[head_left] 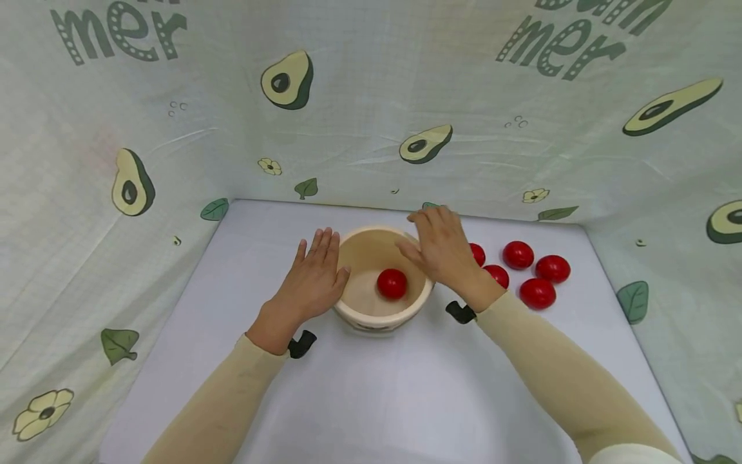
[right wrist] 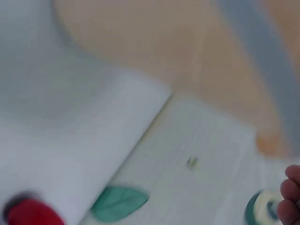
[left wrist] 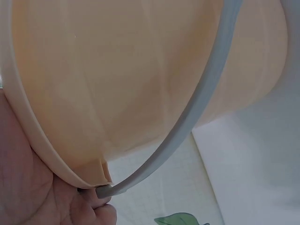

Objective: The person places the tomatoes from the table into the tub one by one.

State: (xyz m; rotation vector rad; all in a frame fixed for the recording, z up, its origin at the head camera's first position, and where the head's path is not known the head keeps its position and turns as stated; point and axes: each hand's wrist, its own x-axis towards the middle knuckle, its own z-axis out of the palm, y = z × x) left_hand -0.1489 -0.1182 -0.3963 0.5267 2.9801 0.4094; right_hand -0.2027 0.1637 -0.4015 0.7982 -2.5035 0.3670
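Note:
A cream bucket [head_left: 373,319] with a grey handle [left wrist: 201,93] stands on the white table, and one shiny red ball [head_left: 391,284] lies inside it. My left hand [head_left: 313,277] rests its palm against the left side of the rim, fingers straight and pointing away from me. In the left wrist view, fingertips [left wrist: 105,213] show beside the handle's end. At the right rim, my right hand [head_left: 443,251] is held with fingers loosely extended and nothing in them. Whether it touches the rim I cannot tell; the right wrist view is blurred.
Several red balls [head_left: 538,294] lie on the table [head_left: 359,406] right of the bucket, some partly behind my right hand. A pale cloth [head_left: 359,84] printed with avocados and leaves hangs behind the table and along both sides.

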